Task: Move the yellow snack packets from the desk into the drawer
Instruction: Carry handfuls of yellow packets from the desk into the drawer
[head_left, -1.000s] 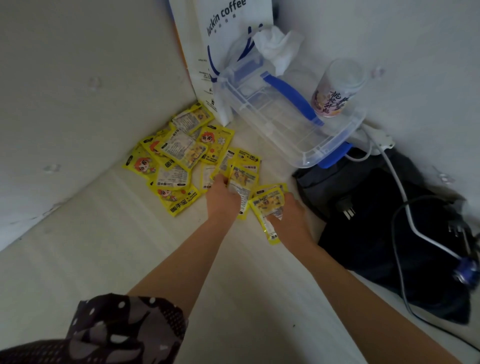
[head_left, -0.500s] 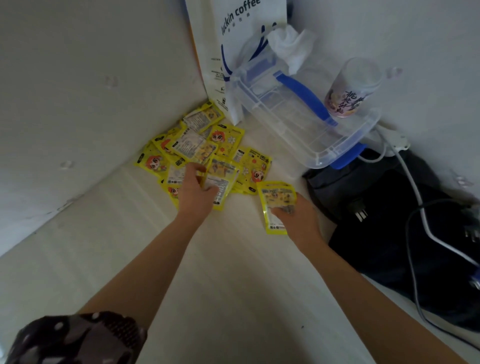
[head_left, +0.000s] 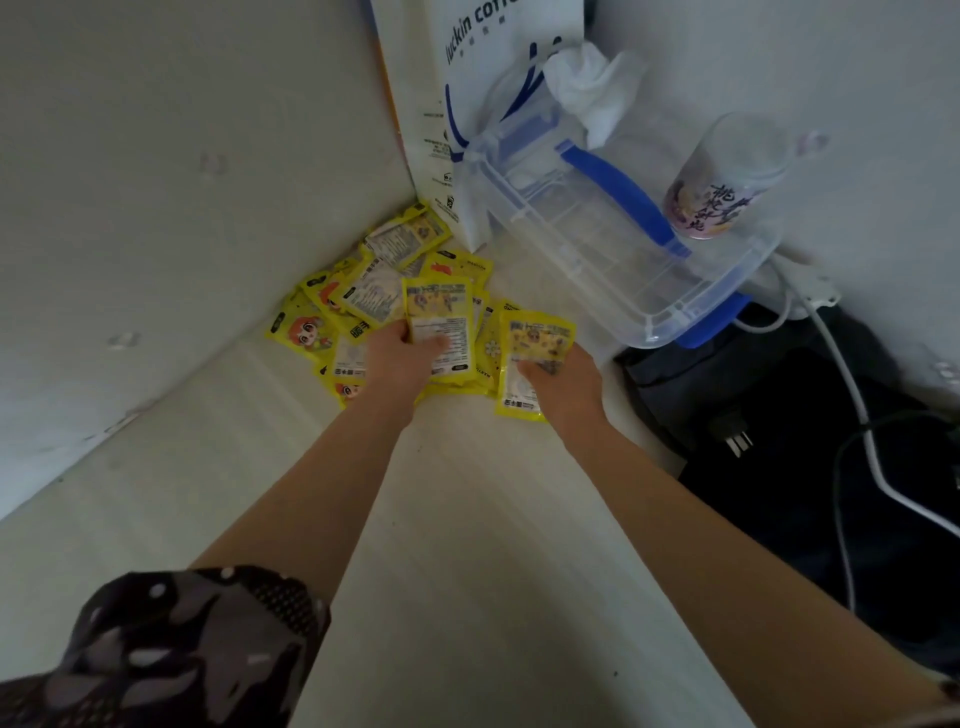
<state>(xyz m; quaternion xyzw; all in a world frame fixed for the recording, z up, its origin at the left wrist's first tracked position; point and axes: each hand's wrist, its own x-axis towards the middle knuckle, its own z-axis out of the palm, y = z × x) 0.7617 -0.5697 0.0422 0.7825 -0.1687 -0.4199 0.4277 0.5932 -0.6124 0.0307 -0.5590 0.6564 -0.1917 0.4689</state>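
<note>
head view: both bare arms reach to the far corner of the desk (head_left: 467, 545). the left hand (head_left: 397, 358) is closed on a yellow packet (head_left: 441, 327), thumb across its printed face, holding it raised above the pile. the right hand (head_left: 563, 382) is closed on a second packet (head_left: 532, 343), fingers behind it, thumb on the front; its lower edge sits near the desk surface. the remaining packets lie in a loose, overlapping pile (head_left: 363, 291) in the corner, against the left wall and just beside a white paper bag (head_left: 467, 104). right of the bag stands a clear box (head_left: 613, 234) with a blue handle; a cup (head_left: 727, 176) rests on its lid. a black bag (head_left: 831, 441) lies to the right, crossed by a white cable (head_left: 852, 384). a patterned sleeve (head_left: 171, 649) shows at lower left. no drawer is in view.
</note>
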